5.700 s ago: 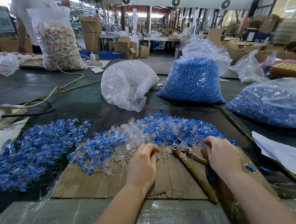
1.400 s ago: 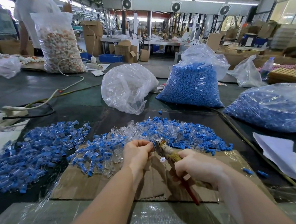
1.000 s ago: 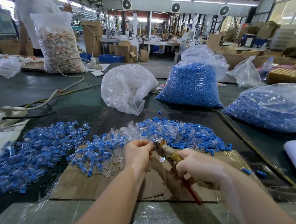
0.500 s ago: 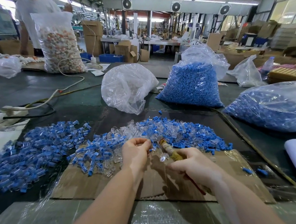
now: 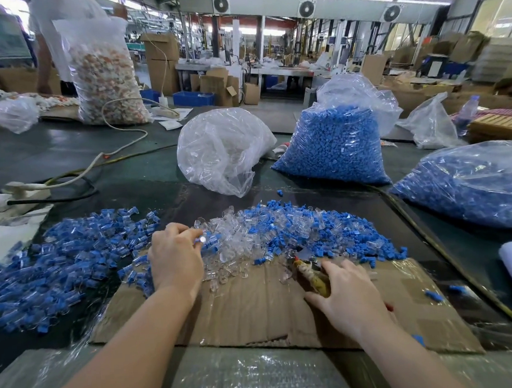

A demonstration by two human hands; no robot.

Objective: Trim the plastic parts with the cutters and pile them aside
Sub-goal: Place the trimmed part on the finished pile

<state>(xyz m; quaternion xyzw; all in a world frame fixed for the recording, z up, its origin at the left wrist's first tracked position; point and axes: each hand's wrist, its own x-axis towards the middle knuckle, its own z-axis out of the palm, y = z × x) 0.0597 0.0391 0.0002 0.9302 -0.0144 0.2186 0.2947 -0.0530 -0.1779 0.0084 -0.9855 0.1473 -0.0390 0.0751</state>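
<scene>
Left hand (image 5: 174,260) pinches 1 plastic part (image 5: 202,240) over the middle pile (image 5: 281,231). Right hand (image 5: 351,302), at 4 o'clock, grips the cutters (image 5: 310,276) on cardboard (image 5: 257,312).

Glossy clear-and-blue plastic parts (image 5: 251,233) – matt corrugated cardboard sheet (image 5: 256,309) – crinkled shiny plastic bag (image 5: 221,150).

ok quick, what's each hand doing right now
left hand: pinching a small plastic part over the pile.
right hand: resting on the cutters, fingers loosely around them.

head cam, fwd-down, close over table (image 5: 144,171)
</scene>
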